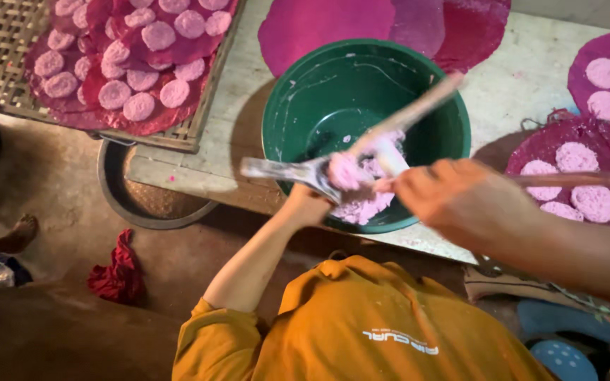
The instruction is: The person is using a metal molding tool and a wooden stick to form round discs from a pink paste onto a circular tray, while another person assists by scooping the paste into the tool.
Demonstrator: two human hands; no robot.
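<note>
Over the green bowl [366,106], frame centre: left hand [306,206] grips a spoon [287,170] loaded with pink paste [348,171]; right hand [460,197] closes on a stick [407,113], scraping paste off so drips fall inside.

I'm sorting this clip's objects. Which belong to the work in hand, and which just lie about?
In use: green bowl, pink paste, spoon, wooden stick, left hand, right hand.
Lying about: red cloth, woven basket, blue stool.
</note>
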